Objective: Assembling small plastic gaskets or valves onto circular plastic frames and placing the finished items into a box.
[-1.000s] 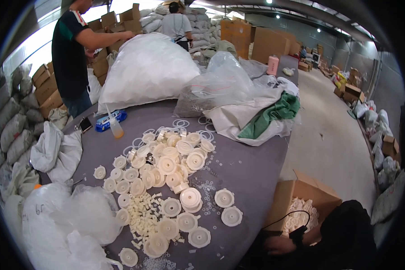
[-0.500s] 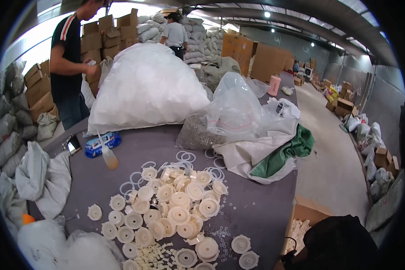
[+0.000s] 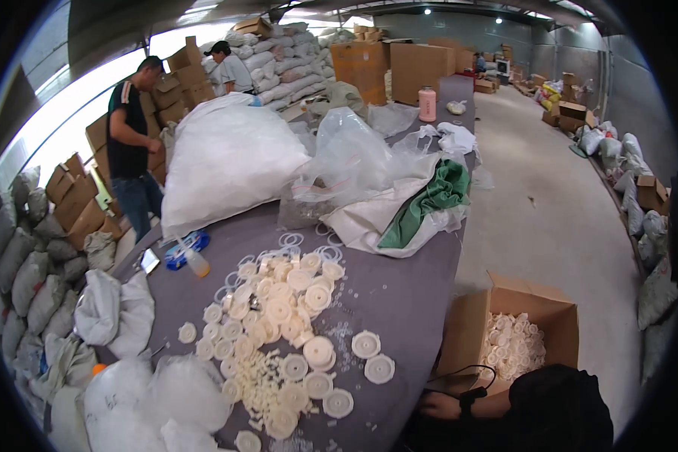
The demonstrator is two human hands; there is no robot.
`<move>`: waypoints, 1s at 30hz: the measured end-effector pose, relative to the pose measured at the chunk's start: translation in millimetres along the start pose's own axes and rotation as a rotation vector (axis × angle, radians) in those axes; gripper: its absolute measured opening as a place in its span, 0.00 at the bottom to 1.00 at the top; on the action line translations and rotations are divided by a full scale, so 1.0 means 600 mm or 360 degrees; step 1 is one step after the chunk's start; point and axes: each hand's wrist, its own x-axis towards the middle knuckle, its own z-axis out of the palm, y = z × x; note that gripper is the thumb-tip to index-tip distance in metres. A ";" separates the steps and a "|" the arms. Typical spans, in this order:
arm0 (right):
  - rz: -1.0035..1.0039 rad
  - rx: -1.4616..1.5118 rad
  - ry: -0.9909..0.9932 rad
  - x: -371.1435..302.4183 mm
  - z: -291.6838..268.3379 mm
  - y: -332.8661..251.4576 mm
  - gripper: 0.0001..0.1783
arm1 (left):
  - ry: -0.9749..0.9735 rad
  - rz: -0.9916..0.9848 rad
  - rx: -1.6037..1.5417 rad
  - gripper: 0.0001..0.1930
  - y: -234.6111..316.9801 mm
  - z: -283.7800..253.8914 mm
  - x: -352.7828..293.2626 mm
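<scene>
My right hand is low in the picture at the table's right edge, with a dark band and cord at the wrist and a black sleeve behind it. Its fingers are mostly hidden, so I cannot make out their pose or whether they hold anything. No part of my left hand shows. Left of my right hand, a heap of round cream plastic caps covers the grey table. Small pale plastic pieces lie in front of it, translucent rings behind it. Beside my right forearm stands an open cardboard box holding many cream parts.
A big stuffed white bag, clear plastic bags and a white-and-green sack occupy the table's far part. A dropper bottle lies beside a blue packet. Two people stand beyond, near stacked sacks and cartons.
The view has swung right and tilted, bringing the cardboard box and its contents fully into sight. My right hand now shows at the table edge; before, it was mostly out of frame.
</scene>
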 end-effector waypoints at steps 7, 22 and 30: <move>0.0881 0.2388 0.0593 0.038 -0.090 -0.127 0.17 | 0.0272 0.0256 0.0057 0.09 0.104 -0.063 -0.214; 0.0195 0.2863 0.0149 0.071 -0.159 -0.236 0.20 | 0.0510 0.0229 0.0592 0.08 0.325 0.129 -0.505; 0.0342 0.2909 0.0042 0.117 -0.140 -0.254 0.24 | -0.0719 0.0526 0.1563 0.13 0.237 0.328 -0.220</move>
